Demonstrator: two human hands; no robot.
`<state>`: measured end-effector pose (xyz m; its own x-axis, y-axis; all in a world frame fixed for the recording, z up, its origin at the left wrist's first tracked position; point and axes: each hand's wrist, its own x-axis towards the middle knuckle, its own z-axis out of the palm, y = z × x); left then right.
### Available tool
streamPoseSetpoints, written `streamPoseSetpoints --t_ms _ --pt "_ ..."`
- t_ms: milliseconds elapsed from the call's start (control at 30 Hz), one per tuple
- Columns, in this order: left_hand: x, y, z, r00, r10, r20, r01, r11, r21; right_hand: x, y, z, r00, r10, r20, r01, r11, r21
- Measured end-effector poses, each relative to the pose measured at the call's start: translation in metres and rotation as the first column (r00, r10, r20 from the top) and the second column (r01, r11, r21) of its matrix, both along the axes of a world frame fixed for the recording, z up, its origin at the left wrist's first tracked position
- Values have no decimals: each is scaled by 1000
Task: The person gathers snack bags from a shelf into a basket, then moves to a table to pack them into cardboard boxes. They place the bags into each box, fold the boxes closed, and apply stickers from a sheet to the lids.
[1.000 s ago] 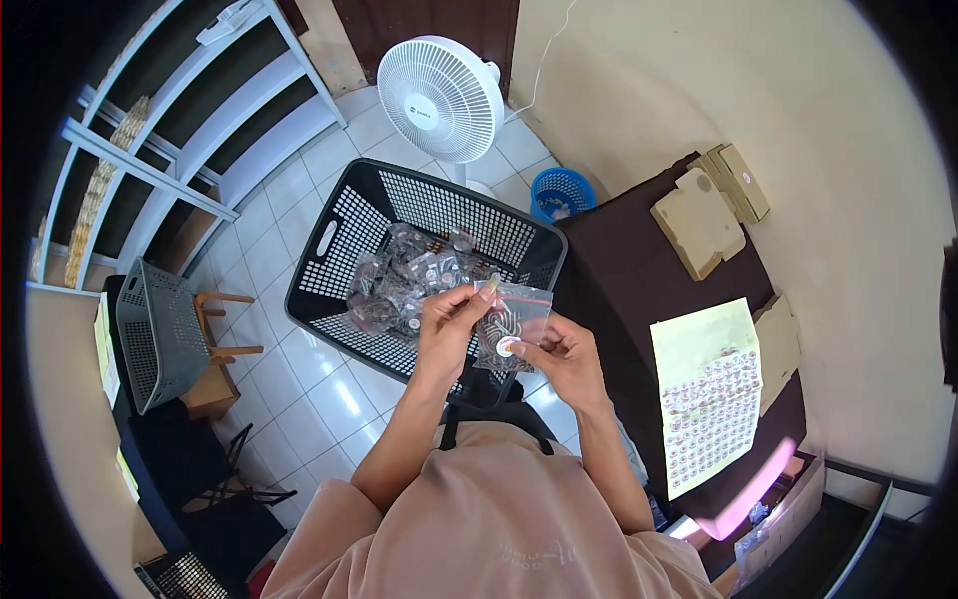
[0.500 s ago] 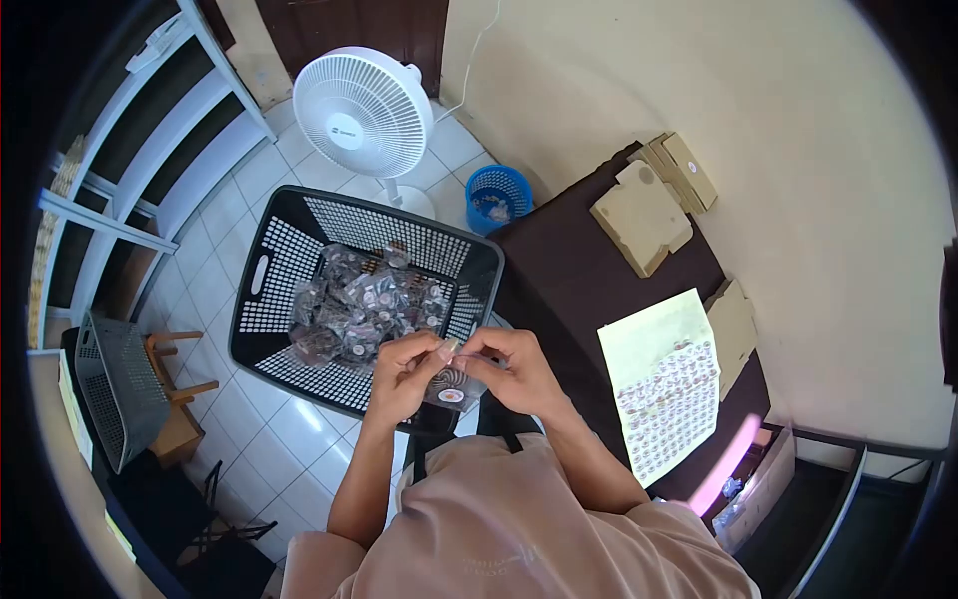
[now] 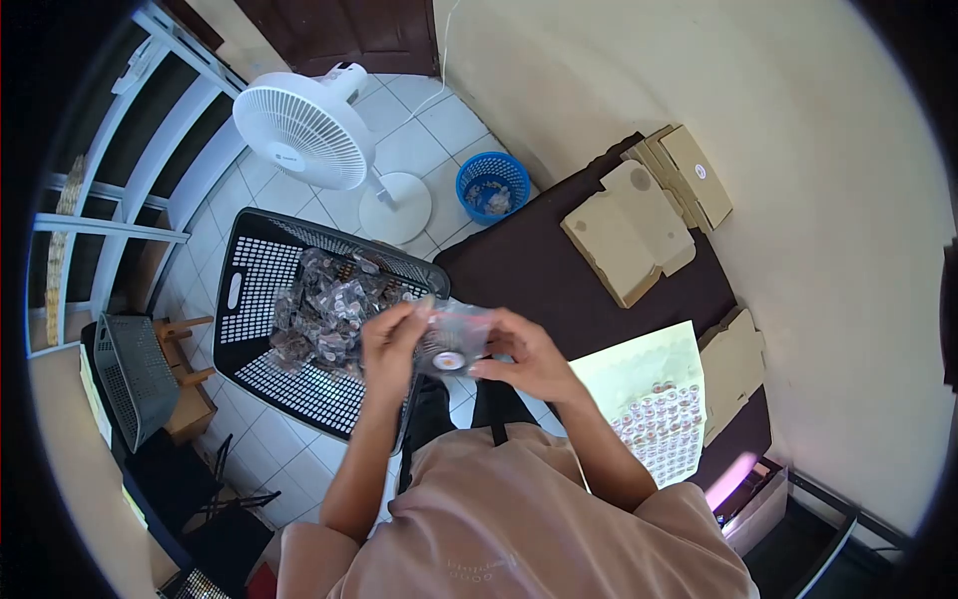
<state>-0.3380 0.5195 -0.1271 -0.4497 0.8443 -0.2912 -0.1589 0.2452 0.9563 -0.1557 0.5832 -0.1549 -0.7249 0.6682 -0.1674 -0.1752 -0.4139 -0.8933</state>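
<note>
Between my hands is a clear plastic packet (image 3: 459,329) with dark contents and a round white sticker (image 3: 449,360) near its lower edge. My left hand (image 3: 394,339) is closed on the packet's left side. At its right side, my right hand (image 3: 527,357) grips it between thumb and fingers. Left of the hands stands a large black plastic basket (image 3: 261,384), holding a heap of similar packets (image 3: 334,309). A pale yellow sheet of round stickers (image 3: 619,369) lies by my right forearm, which hides part of it.
A dark-covered table (image 3: 529,270) runs along the wall, bearing cardboard boxes (image 3: 629,225). Beyond the basket are a white fan (image 3: 304,135) and a blue bin (image 3: 492,185) with scraps. A grey basket (image 3: 135,379) and a wooden stool (image 3: 185,349) stand at left.
My view has shifted and turned to the right. Both hands moved from pinching the packet's top together to holding its two sides, and the packet now faces up more openly.
</note>
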Motion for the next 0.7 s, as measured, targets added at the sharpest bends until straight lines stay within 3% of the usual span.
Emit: streamPoseSetpoints --t_ms 33,67,100,200,267,300,333,400,533,600,700 --pt "18 11 -8 997 38 61 -40 999 27 2 -3 -6 999 -33 28 35 996 -83" --pt "27 17 -14 992 -24 122 26 1000 -10 5 -3 -13 996 -63 59 72 984 -164" --pt "38 27 -15 996 -58 61 58 998 8 12 2 -20 997 -61 56 70 983 -168" --pt "51 42 -18 989 -146 -9 146 989 -33 50 33 -40 955 -240 175 247 969 -16" --pt "48 44 -22 979 -202 -14 199 976 -93 71 57 -46 924 -341 172 369 914 -171" --pt "42 40 -25 953 -302 -1 299 946 -128 80 66 -43 900 -416 133 436 835 -336" --pt "36 37 -29 917 -398 16 395 905 -160 95 79 -47 936 -348 56 330 810 -485" --pt "30 25 -45 908 -417 -53 398 894 -205 110 101 -65 885 -432 174 459 745 -484" --pt "9 -9 -69 895 -428 -122 386 882 -270 124 143 -128 722 -563 403 683 674 -281" --pt "-3 -35 -84 925 -336 -176 241 879 -411 131 168 -168 668 -593 451 715 680 -164" --pt "-28 -82 -105 962 -190 -194 86 890 -447 126 198 -203 668 -535 517 679 723 -129"
